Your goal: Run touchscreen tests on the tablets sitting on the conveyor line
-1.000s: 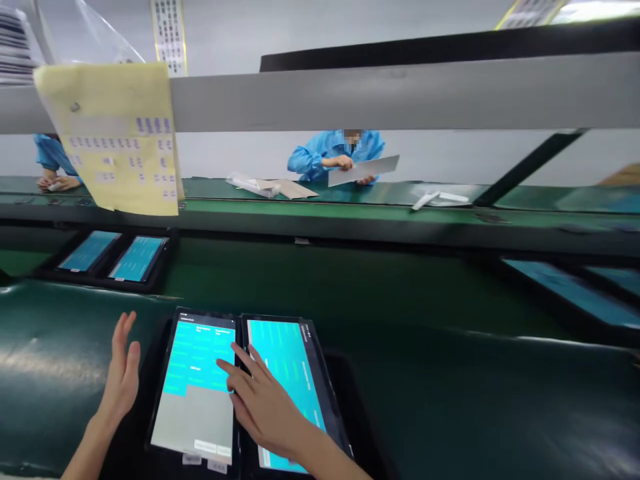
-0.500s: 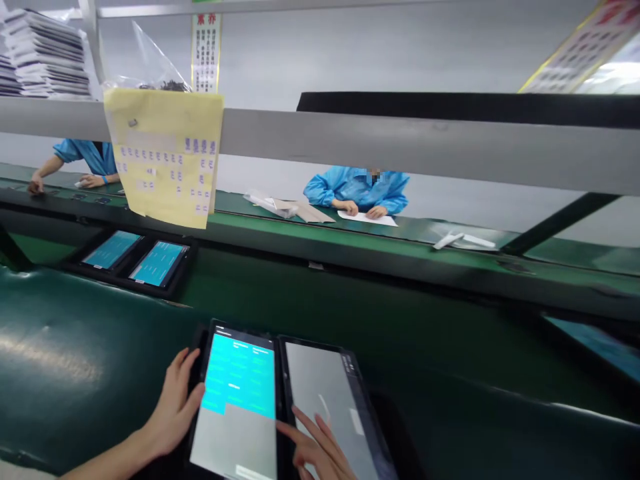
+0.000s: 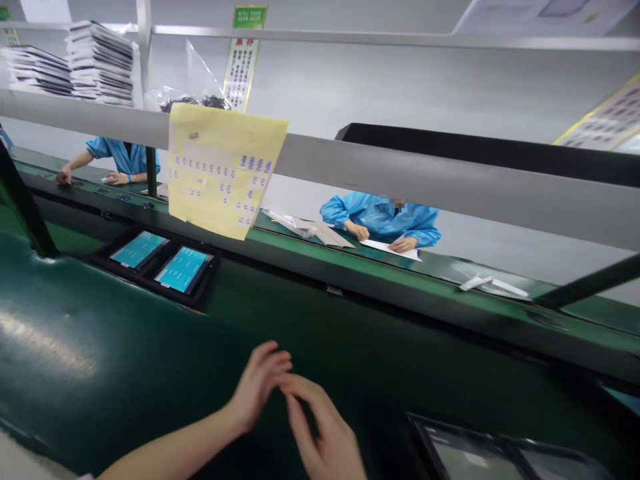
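Observation:
My left hand (image 3: 260,383) is over the dark green belt at the lower middle, its fingers loosely bent and holding nothing I can see. Against its fingers rests my right hand (image 3: 325,427), the index finger and thumb arched with a gap between them. No object shows in the right hand. To the right, a black tray holds two tablets with grey screens: a nearer left tablet (image 3: 457,457) and a right tablet (image 3: 557,463), both partly cut off by the bottom edge.
Another black tray (image 3: 200,299) with two blue-screen tablets (image 3: 183,269) sits at left on the belt. A yellow sheet (image 3: 225,170) hangs from the grey shelf beam (image 3: 450,177). Beyond it, two people in blue sleeves work at a far bench, one with a white sheet (image 3: 395,251).
Both hands have left the tablets and come together. The tray with two tablets has shifted right, and its left screen no longer shows blue. The view has swung a little left.

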Available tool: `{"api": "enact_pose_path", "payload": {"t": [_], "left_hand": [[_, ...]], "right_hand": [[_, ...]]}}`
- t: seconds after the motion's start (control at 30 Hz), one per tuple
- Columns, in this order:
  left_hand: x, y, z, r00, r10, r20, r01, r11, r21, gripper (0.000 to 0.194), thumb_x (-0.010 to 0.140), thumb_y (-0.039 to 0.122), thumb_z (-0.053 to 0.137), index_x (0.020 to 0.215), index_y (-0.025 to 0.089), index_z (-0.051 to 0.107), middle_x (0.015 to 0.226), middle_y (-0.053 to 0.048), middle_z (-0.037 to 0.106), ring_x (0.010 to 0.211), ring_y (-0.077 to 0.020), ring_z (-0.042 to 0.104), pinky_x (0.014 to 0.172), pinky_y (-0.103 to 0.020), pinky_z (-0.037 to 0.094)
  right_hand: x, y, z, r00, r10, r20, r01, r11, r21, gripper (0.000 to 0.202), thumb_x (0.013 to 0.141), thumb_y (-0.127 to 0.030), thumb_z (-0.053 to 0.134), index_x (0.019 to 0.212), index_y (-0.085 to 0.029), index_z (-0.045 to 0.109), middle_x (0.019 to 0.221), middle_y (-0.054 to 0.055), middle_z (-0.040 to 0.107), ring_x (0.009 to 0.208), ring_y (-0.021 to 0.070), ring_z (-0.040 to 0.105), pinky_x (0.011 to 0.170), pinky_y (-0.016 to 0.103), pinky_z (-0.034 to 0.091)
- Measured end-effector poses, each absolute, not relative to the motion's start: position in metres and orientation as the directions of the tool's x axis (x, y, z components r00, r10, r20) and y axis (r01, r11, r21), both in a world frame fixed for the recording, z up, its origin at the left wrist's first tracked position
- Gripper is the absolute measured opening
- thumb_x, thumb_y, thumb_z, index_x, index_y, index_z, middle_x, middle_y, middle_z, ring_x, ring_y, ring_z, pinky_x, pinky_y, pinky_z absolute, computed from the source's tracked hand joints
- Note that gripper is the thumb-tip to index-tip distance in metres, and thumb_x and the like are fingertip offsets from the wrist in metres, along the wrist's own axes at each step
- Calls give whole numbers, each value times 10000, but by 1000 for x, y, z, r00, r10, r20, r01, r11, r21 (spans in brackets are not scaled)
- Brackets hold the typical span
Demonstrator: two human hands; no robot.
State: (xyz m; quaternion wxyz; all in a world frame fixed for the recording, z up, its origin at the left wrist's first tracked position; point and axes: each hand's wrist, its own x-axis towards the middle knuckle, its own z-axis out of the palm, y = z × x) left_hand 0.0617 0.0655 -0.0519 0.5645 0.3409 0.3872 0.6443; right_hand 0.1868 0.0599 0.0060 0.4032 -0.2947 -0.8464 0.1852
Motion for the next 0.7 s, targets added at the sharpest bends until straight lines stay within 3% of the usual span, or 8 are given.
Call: {"api": "enact_pose_path", "payload": {"t": [0.1,0.2,0.27,0.4,0.6,0.7], "left_hand": [[-21,54,-52,-632,771,79,-247,-297,922,393,888,460,481,1173,195,431,1189,-131,554,1088,-234,565,950,-400,444],[-81,45,-57,-871,447,204,34,-359,933,326,902,467,455,1093,204,423,1101,-92,546,969,-207,556,868,-371,442],[-101,44,-61,-882,357,309,176,-357,917,341,886,476,483,1077,197,443,1064,-90,560,940,-211,560,858,-375,445],[-107,44,-62,-808,351,473,378,-305,874,299,868,406,540,1057,175,519,1031,-108,597,900,-219,578,813,-376,465],[-107,47,-55,-723,317,614,576,-214,789,266,877,370,498,1049,171,533,1011,-119,617,932,-237,603,770,-372,494],[-121,35,-38,-736,212,643,622,-164,766,307,887,412,470,1064,166,515,1037,-119,593,1004,-253,576,851,-410,481]], "right_hand": [[85,105,-6,-603,648,465,356,741,-569,237,943,-178,384,1047,-226,590,1014,101,666,972,242,639,861,406,543],[-17,145,-25,-671,638,379,415,746,-521,214,924,-162,495,1110,-170,599,1117,116,633,1063,249,591,930,431,498],[-66,159,-37,-703,638,314,469,748,-470,240,915,-237,596,1139,-151,586,1126,81,617,1057,237,590,914,453,495],[-108,171,-55,-697,674,246,565,727,-391,239,929,-301,603,1116,-153,599,1161,76,598,1046,226,593,900,448,503],[-86,188,-52,-682,660,314,525,741,-417,204,936,-301,590,1079,-156,609,1136,68,606,1049,219,588,912,443,495],[-38,169,-57,-662,645,381,469,754,-460,139,948,-243,547,1040,-159,608,1060,66,613,1012,214,589,890,427,504]]}}
